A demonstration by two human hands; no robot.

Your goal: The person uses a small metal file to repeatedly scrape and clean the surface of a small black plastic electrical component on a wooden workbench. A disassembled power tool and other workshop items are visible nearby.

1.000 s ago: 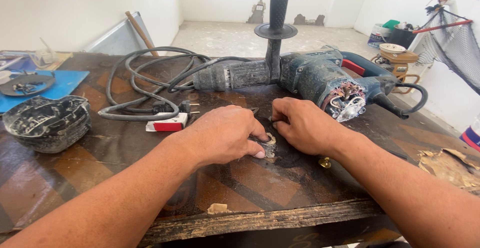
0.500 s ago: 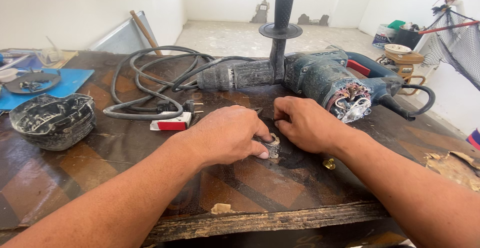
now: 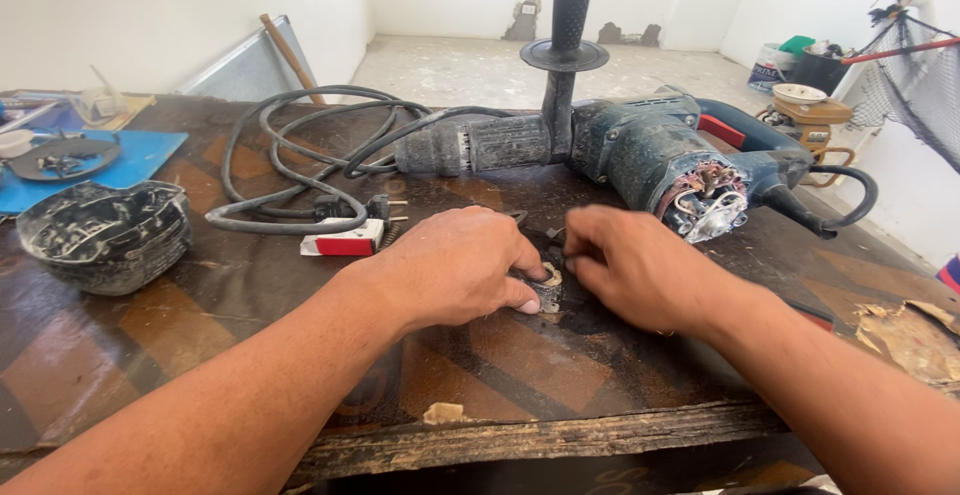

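Left hand (image 3: pixel 455 265) and right hand (image 3: pixel 640 270) both pinch a small greasy part (image 3: pixel 547 293) on the bench (image 3: pixel 250 325), near the opened drill (image 3: pixel 650 155).

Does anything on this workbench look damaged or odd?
Yes. The dark blue-green rotary hammer drill lies on its side with its rear cover off, exposing the motor windings. The brown wooden table's front edge is chipped and splintered.

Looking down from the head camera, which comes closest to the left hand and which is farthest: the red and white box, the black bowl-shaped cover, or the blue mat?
From the left hand, nearest first:
1. Red and white box, just to its left beside the coiled black cable.
2. Black bowl-shaped cover, farther left, towards the table edge.
3. Blue mat, far left and farther back.
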